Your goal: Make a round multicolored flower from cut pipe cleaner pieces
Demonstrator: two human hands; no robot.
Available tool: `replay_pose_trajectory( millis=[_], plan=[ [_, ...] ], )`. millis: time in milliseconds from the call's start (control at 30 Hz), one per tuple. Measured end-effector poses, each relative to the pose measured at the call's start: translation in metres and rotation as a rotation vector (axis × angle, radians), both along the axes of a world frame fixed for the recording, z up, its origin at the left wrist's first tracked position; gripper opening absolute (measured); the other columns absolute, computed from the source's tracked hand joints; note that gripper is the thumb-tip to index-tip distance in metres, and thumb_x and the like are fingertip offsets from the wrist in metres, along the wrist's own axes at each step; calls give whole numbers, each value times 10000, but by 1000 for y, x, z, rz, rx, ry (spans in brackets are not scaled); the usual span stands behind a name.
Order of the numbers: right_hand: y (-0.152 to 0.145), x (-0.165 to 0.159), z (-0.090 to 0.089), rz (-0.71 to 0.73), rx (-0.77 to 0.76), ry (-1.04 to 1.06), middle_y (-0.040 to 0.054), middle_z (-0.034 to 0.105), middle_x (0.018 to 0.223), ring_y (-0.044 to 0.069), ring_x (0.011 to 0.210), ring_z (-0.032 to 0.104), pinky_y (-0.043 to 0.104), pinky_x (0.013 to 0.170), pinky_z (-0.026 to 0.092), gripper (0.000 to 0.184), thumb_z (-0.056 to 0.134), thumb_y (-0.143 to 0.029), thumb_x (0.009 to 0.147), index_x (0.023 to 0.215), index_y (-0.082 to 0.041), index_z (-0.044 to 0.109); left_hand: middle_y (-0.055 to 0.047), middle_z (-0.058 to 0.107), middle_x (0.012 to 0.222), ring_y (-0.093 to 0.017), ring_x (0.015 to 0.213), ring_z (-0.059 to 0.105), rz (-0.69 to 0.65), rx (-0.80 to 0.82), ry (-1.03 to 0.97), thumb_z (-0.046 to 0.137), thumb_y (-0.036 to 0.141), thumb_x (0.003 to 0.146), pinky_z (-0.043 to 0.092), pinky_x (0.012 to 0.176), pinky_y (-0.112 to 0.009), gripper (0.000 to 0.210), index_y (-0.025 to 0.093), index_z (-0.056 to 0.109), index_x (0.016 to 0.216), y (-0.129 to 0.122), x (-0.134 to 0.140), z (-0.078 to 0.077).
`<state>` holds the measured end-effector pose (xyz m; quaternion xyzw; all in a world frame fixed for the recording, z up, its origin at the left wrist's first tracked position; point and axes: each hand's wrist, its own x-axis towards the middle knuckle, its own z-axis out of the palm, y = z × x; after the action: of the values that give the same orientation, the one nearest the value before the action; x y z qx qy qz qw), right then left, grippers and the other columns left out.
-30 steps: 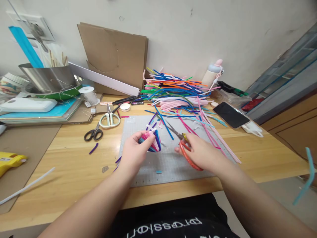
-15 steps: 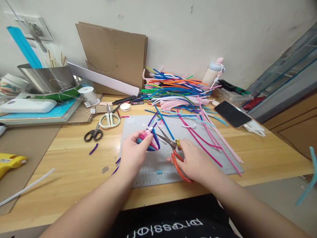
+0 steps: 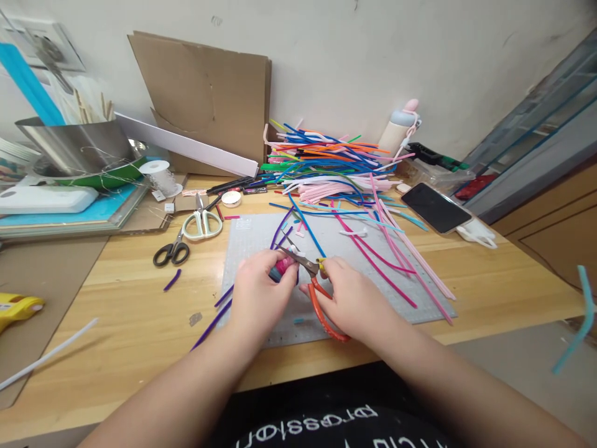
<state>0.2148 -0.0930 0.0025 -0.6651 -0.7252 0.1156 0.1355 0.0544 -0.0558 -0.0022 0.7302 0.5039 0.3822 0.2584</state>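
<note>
My left hand (image 3: 265,283) pinches a small pipe-cleaner piece (image 3: 283,264) in pink, blue and white, mostly hidden by the fingers. In my right hand (image 3: 352,289) are orange-handled scissors (image 3: 321,311). Their parted blades reach across the top of the piece, near its white end; whether they touch it I cannot tell. Under both hands lies a grey cutting mat (image 3: 280,336). Purple pipe cleaners (image 3: 212,323) stick out beside my left wrist, and dark pink pipe cleaners (image 3: 387,280) lie to the right of my right hand.
A heap of coloured pipe cleaners (image 3: 336,162) lies at the back by the wall. White-handled scissors (image 3: 203,224) and black-handled scissors (image 3: 171,253) rest on the left. A phone (image 3: 436,208) lies at the right, a yellow glue gun (image 3: 18,306) at the far left.
The scissors in my right hand have moved left, and their blades now cross over the top of the pipe-cleaner piece. My left hand has turned, hiding more of the piece. The view has shifted slightly.
</note>
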Motion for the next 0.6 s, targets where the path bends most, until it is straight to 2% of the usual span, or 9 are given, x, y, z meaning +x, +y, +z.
replay_pose_trajectory(
  millis=[233,600],
  plan=[
    [1,0,-3,-27,38,-10,66,598,841,204,721,578,285,567,335,331,461,-516,848,833,-186,483,-30,659,767,-182,777,586,6,42,64,527,226,800,401,689,-302,114,193,587,708,-1,0,1],
    [4,-1,-5,-62,126,-161,43,626,786,193,664,572,286,536,248,341,472,-523,833,757,-193,511,-22,664,765,-192,795,593,33,119,182,532,222,809,389,707,-314,125,195,599,707,1,0,-1]
  ],
)
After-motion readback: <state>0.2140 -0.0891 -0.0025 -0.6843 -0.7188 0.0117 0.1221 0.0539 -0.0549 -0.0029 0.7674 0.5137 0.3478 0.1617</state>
